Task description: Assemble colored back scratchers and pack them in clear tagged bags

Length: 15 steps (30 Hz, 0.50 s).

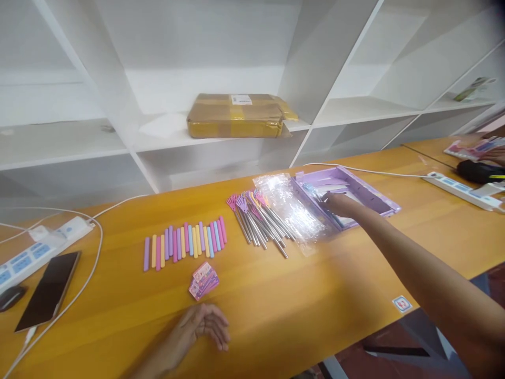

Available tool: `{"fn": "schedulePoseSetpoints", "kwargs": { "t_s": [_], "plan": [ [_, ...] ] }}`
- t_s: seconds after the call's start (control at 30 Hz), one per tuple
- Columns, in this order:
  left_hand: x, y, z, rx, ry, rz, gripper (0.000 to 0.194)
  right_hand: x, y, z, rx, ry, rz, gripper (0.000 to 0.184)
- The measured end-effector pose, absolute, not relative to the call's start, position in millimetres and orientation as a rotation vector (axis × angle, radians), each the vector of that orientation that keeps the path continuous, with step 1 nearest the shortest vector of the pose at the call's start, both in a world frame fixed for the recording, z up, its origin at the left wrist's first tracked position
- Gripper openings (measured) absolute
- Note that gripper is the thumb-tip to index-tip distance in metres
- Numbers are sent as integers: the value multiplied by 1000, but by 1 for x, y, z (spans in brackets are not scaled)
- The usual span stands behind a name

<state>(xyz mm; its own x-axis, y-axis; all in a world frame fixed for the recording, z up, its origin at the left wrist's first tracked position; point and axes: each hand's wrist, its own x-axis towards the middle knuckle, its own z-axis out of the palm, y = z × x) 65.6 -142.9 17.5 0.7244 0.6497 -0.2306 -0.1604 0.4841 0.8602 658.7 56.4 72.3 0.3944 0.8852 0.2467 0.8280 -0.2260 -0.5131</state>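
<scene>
My right hand [338,204] reaches over the near left side of a shallow purple box [357,181]. Its fingers are bent together and point down; whatever they pinch is too small and shaded to make out. My left hand [211,323] rests near the table's front, holding nothing, with loosely curved fingers apart. Just beyond it lies a small fanned stack of pink and purple cards [204,281]. Farther back, a row of coloured sticks [185,242] lies side by side. A pile of back scratchers [258,218] with metal rods and hand-shaped heads lies beside clear plastic bags [290,205].
A taped carton [236,116] sits on the white shelf [158,139] behind the table. On the left are a phone [47,292], a power strip [43,250] and white cables. Another power strip [461,189] lies right. Another person's hand [495,155] shows at the far right edge.
</scene>
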Motion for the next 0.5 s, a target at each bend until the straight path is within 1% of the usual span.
{"fn": "schedulePoseSetpoints", "kwargs": {
  "t_s": [0.1,0.2,0.3,0.37,0.5],
  "plan": [
    [65,-141,22,964,583,513,72,651,36,73,-2139,-1499,148,20],
    [64,-141,27,978,578,509,65,630,5,74,-2103,-1453,-7,6],
    [62,-141,29,1029,600,520,51,592,-27,71,-2038,-1392,-120,19],
    [61,-139,27,1066,613,527,45,561,-42,67,-1975,-1458,-99,21],
    [57,-135,20,1099,635,500,46,503,-40,62,-1985,-1801,59,20]
  ]
}}
